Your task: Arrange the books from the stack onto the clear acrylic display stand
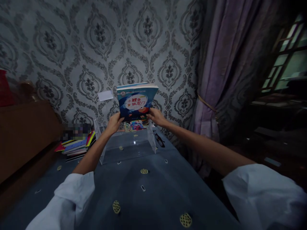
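Both of my hands grip a blue picture book (136, 103) with red Chinese lettering on its cover. My left hand (115, 123) is closed on its lower left corner, and my right hand (156, 116) on its lower right edge. Another blue edge shows behind its top, so there may be more than one book. The book is upright above a clear acrylic rack (129, 142) on the table. A colourful printed cover (136, 126) shows just below the held book, at the back of the rack; how it rests there is partly hidden.
To the left lies a stack of books and folders (76, 145), next to a brown cabinet (26, 134). Eyeglasses (159, 140) lie right of the rack. A dark patterned cloth (144, 198) covers the table. Patterned wallpaper stands behind; a tied purple curtain (208, 95) hangs right.
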A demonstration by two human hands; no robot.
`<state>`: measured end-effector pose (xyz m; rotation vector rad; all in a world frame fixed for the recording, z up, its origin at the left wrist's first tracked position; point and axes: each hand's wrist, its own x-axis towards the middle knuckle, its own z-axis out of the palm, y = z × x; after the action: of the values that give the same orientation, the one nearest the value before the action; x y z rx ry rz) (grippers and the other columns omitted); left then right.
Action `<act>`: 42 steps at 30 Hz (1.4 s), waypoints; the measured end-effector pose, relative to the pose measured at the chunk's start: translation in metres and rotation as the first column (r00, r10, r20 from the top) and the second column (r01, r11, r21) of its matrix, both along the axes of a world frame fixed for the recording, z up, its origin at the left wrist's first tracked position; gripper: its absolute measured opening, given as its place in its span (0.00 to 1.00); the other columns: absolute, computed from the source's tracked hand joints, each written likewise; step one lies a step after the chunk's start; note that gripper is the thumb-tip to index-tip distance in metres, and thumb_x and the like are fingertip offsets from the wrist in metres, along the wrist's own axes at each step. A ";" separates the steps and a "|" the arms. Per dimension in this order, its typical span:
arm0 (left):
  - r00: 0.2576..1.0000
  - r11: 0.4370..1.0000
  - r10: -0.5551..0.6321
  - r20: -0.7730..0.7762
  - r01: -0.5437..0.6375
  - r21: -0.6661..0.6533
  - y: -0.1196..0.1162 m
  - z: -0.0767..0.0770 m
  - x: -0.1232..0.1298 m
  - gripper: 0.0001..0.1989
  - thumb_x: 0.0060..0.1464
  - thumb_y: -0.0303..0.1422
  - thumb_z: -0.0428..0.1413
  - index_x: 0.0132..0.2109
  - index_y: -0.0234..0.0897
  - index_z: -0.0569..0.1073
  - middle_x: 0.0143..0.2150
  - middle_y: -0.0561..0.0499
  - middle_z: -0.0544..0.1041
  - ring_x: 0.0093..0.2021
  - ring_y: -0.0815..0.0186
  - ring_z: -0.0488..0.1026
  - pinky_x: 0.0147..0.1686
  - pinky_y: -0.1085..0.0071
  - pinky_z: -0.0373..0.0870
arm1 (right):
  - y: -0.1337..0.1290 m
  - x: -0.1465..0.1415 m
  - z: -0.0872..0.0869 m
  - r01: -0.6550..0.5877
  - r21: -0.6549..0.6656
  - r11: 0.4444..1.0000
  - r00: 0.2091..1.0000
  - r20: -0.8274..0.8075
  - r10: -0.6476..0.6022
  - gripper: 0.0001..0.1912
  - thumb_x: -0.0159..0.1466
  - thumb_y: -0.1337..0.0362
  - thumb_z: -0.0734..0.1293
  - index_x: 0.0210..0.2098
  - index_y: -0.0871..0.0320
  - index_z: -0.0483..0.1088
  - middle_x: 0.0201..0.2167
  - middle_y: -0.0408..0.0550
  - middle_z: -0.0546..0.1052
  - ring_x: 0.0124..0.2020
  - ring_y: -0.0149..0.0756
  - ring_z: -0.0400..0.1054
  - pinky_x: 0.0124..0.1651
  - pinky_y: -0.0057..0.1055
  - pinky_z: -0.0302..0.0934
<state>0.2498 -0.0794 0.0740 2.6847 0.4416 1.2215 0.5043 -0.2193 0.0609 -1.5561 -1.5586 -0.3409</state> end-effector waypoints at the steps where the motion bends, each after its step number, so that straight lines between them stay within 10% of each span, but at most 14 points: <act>1: 1.000 1.000 -0.006 -0.004 0.006 0.008 0.000 -0.002 0.001 0.12 0.58 0.28 0.53 0.49 0.34 0.74 0.43 0.46 0.79 0.44 0.58 0.75 0.48 0.65 0.69 | -0.001 0.002 -0.002 -0.004 -0.020 1.000 1.000 -0.001 0.004 0.12 0.60 0.66 0.65 0.42 0.60 0.75 0.33 0.48 0.80 0.35 0.42 0.72 0.40 0.34 0.65; 25: 0.944 0.946 0.324 -0.068 -0.324 0.019 -0.015 -0.013 0.015 0.05 0.63 0.33 0.52 0.43 0.35 0.69 0.40 0.42 0.77 0.44 0.53 0.75 0.44 0.62 0.69 | 0.005 0.007 -0.003 -0.019 -0.014 1.000 0.938 -0.346 0.013 0.03 0.63 0.67 0.62 0.37 0.57 0.67 0.26 0.44 0.75 0.28 0.36 0.73 0.30 0.31 0.69; 42: 0.886 0.891 0.416 -0.205 -0.442 -0.105 -0.032 -0.006 0.020 0.11 0.67 0.30 0.46 0.50 0.31 0.69 0.39 0.34 0.80 0.44 0.47 0.80 0.45 0.60 0.71 | 0.011 -0.007 -0.012 0.223 0.009 0.975 0.966 -0.139 -0.219 0.19 0.66 0.66 0.60 0.51 0.61 0.75 0.45 0.57 0.79 0.48 0.45 0.72 0.54 0.40 0.64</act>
<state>0.2699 -0.1111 0.0680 2.6549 1.1616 0.9870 0.4974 -0.2082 0.0490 -1.7021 -1.2741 -0.3664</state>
